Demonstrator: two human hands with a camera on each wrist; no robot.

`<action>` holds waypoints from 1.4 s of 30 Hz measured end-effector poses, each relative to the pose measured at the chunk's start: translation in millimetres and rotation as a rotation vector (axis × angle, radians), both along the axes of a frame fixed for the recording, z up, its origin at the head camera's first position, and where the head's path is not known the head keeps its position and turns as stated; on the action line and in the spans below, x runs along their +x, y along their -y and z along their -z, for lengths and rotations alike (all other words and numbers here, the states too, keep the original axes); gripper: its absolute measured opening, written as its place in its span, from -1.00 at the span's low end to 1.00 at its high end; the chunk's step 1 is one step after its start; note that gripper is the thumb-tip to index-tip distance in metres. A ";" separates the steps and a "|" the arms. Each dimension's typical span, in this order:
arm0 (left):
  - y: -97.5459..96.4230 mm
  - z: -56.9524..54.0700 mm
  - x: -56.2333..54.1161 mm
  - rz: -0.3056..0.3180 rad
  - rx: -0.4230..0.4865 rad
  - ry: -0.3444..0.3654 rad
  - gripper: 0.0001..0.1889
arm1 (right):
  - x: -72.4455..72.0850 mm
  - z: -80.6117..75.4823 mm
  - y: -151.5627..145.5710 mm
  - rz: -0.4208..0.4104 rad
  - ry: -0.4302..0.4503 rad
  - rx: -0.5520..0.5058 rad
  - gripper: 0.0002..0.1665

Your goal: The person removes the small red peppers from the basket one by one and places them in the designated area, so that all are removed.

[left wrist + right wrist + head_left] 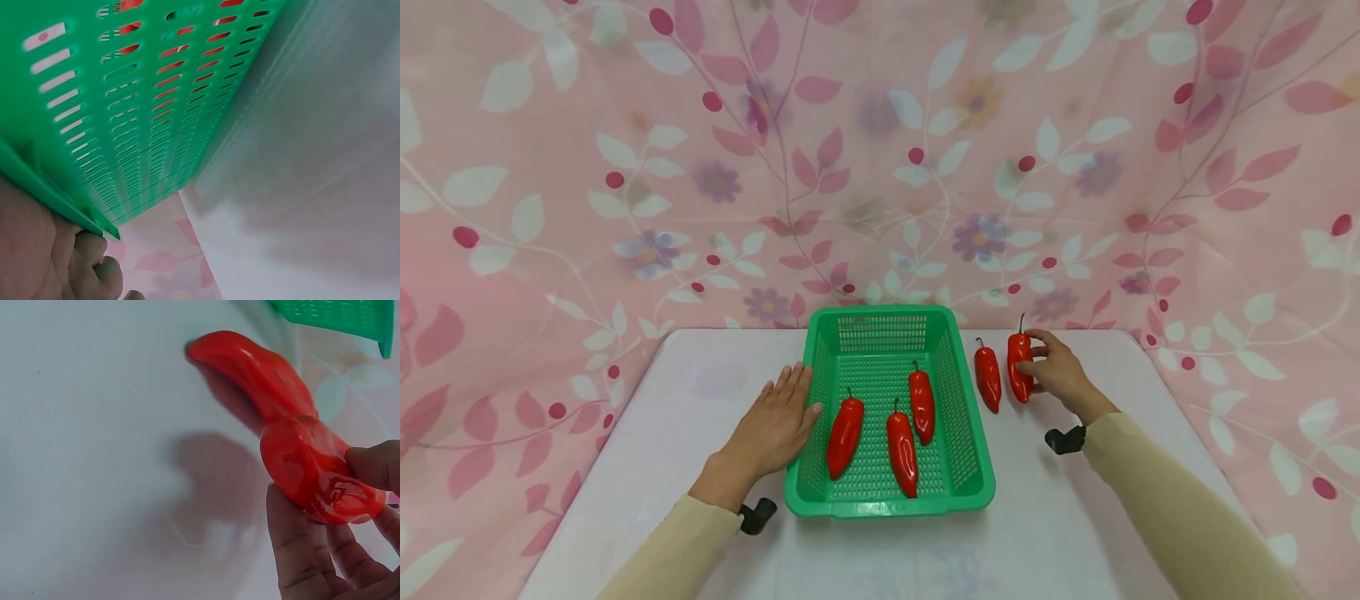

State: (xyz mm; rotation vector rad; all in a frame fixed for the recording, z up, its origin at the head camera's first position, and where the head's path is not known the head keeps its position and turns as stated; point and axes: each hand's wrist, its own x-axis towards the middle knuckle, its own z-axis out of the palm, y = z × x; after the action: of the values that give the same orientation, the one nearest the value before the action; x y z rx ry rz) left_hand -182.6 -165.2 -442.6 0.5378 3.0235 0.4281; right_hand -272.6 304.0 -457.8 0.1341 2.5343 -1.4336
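Observation:
My right hand (1060, 372) grips a glossy red chili pepper (1019, 367) at the right of the green basket (891, 507). In the right wrist view, thumb and fingers pinch this pepper (306, 465) above the white surface. A second red pepper (988, 379) lies on the table between it and the basket. Three more red peppers, one at the left (846, 437), one in the middle (902, 454) and one at the right (921, 407), lie inside the basket. My left hand (777, 423) rests with straight fingers on the basket's left rim.
A white table (700, 400) carries the basket. Behind it and to both sides hangs a pink cloth (865, 167) with leaf and flower prints. In the left wrist view the basket's slotted side wall (137, 125) shows close up.

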 end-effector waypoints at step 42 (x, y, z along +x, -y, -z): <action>-1.1 4.3 0.4 -0.020 0.044 -0.007 -0.24 | -15.4 35.0 -4.2 -0.042 0.073 0.102 -0.05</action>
State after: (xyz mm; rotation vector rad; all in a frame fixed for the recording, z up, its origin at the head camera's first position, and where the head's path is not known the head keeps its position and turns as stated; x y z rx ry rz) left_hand -182.2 -164.1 -446.9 0.5128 3.0355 0.4952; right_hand -288.0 308.2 -492.8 0.1464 2.5355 -1.2618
